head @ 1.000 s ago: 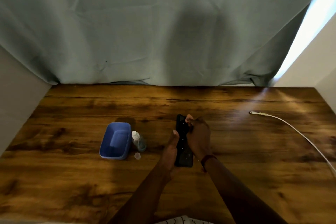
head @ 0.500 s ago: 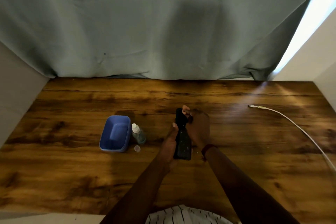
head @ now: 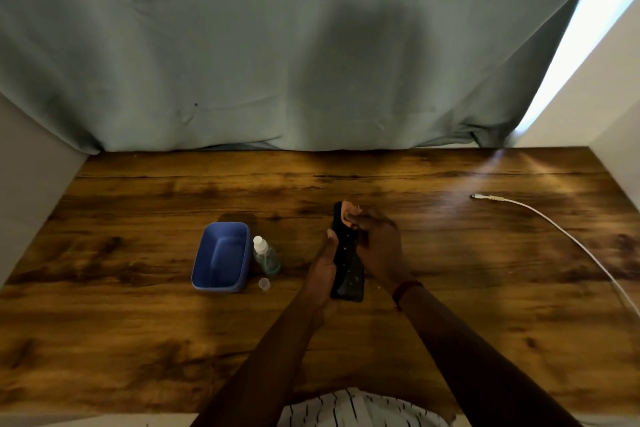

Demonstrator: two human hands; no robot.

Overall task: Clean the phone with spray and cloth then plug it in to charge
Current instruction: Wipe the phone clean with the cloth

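Centrally, over the middle of the tabletop [head: 138, 340]: phone [head: 347, 260], black and slim, long axis running from near edge toward far edge, dark face tilted up and to the right. Speckled with small pale dots across that face; droplets or reflections, impossible to say which. Gripped along its left side by the left hand [head: 323, 272], thumb laid up the edge, fingers wrapped behind and hidden. Covered at the far end by the right hand [head: 379, 250], fingers curled over the top and right side, clenched on the phone. Pale pinkish patch [head: 350, 208] at the far tip: lit fingertip or scrap of cloth, cannot tell. Near end resting on the wood or lifted just off it, also unclear in the shadow.

Left of the hands, toward the left-centre: open blue tub [head: 221, 256]. Just beside its right wall, clear spray bottle [head: 265, 255] with a white top, leaning or upright hard to judge. Small clear cap [head: 264, 283] on the wood near the bottle's base.

Toward the far right corner, well apart from the phone: white cable [head: 554, 229], plug end [head: 483, 197] lying free, the rest cut off at the right edge. Dark red band [head: 407, 288] on the right wrist. Grey-green curtain [head: 277, 45] hanging along the far edge. Striped garment [head: 356, 409] cropped at the near edge.
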